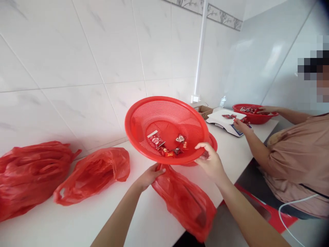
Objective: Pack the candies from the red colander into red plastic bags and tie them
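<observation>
Round red perforated plastic basket (164, 109): leaning above the white table (140, 216), right hand (212, 162) pinching its rim, left hand (149, 176) pinching a thin red plastic bag (183, 197) beneath it; with steeper tilt, the small wrapped sweets (155, 139) could be spilling past the limp bag. Left of the basket, a crumpled red translucent bag (102, 171) and a bulky red plastic bundle (36, 175) are lying; right of it, a white flat-topped scale (216, 116) and a co-worker's hand (241, 125) are limiting room.

We're riding head-high here, peering forward and down across the table (147, 219), red basket (168, 128) up close, tiled wall (77, 51) farther back!
</observation>
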Motion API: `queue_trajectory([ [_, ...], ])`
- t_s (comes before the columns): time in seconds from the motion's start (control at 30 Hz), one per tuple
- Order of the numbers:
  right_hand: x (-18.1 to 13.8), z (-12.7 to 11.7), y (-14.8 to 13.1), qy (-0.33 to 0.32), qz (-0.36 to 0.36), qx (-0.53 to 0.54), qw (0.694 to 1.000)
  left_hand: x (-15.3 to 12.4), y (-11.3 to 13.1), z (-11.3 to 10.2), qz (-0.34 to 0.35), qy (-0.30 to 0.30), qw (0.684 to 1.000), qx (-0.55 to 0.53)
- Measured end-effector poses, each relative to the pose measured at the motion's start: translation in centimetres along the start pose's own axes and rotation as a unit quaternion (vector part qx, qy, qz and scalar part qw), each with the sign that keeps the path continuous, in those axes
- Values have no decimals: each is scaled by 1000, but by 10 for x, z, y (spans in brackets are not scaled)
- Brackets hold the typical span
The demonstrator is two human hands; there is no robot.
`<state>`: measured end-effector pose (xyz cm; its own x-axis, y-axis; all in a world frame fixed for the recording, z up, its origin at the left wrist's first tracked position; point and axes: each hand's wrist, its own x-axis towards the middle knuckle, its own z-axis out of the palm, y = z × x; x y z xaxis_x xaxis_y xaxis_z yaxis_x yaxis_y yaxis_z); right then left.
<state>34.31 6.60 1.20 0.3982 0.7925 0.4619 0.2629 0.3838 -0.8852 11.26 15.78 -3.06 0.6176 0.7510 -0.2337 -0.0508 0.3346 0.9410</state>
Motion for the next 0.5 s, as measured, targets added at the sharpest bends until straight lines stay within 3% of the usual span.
queue_trajectory([
  [0.13, -19, 19, -14, -84, 10, 38, 996, -31, -27, -13, -15, 41, 999, -24],
  [0.27, -37, 31, -16, -162, 56, 68, 983, -85, -46, -35, -18, 116, 991, -61],
  [0.4, -50, 33, -4, -204, 122, 88, 967, -144, -56, -48, -46, 277, 947, -158],
  [0.5, -53, 32, 6, -187, 121, 39, 974, -182, -64, -53, -66, 339, 913, -216],
])
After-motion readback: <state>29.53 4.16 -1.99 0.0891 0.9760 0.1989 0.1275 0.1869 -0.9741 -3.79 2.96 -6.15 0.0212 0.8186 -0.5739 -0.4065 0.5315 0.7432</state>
